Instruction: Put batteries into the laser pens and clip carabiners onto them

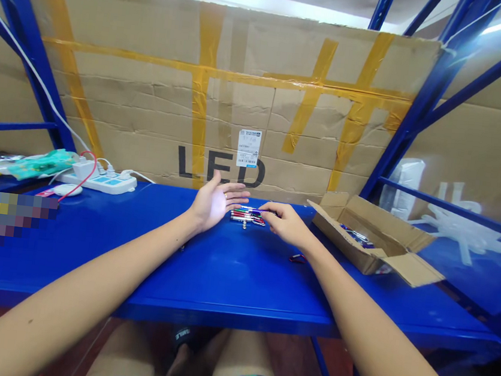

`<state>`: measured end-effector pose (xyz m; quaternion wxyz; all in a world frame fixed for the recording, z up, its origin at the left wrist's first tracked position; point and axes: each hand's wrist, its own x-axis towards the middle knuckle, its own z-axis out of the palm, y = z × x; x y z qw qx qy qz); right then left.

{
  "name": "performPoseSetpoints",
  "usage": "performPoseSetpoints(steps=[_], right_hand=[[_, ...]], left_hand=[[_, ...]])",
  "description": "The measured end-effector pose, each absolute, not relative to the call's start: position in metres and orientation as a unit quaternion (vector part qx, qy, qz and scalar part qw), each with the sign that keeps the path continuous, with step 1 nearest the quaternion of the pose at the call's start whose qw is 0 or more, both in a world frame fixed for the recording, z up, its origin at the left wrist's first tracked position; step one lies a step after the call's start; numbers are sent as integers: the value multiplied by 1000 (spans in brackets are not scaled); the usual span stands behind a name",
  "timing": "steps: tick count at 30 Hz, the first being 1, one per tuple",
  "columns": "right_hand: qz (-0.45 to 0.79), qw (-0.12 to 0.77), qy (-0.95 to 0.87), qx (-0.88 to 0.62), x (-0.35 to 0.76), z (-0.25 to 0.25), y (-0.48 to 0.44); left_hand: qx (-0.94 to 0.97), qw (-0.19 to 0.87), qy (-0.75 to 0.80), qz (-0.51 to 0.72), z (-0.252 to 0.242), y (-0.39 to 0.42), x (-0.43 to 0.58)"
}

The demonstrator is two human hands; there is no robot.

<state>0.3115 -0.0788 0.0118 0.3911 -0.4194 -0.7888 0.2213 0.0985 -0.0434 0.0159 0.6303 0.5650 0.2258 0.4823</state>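
My left hand (212, 203) is held up with its palm turned to the right, fingers stretched out and holding nothing. A bright whitish-violet spot of light falls on that palm. Facing it, my right hand (289, 221) pinches a slim blue penlight (255, 211), its front end pointing toward the left palm. Just beneath and behind the fingertips lies a small pile of slim metallic pen-shaped pieces (247, 217) in red, silver and green. A small silver bit sticks out in front of the pile. One dark red-and-black piece (297, 258) lies near my right wrist.
An opened cardboard box (362, 258) with more slim shiny pieces inside stands on the right of the blue table (222, 281). On the left are a white power strip (102, 181), cables and a teal plastic bag (42, 164). A large taped cardboard sheet (152, 98) closes off the back.
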Motion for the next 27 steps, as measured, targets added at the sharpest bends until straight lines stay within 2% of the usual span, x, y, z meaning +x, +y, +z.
performPoseSetpoints(steps=[27], right_hand=[[221, 396, -793, -407, 312, 14, -81]], left_hand=[[583, 626, 236, 461, 13, -47, 103]])
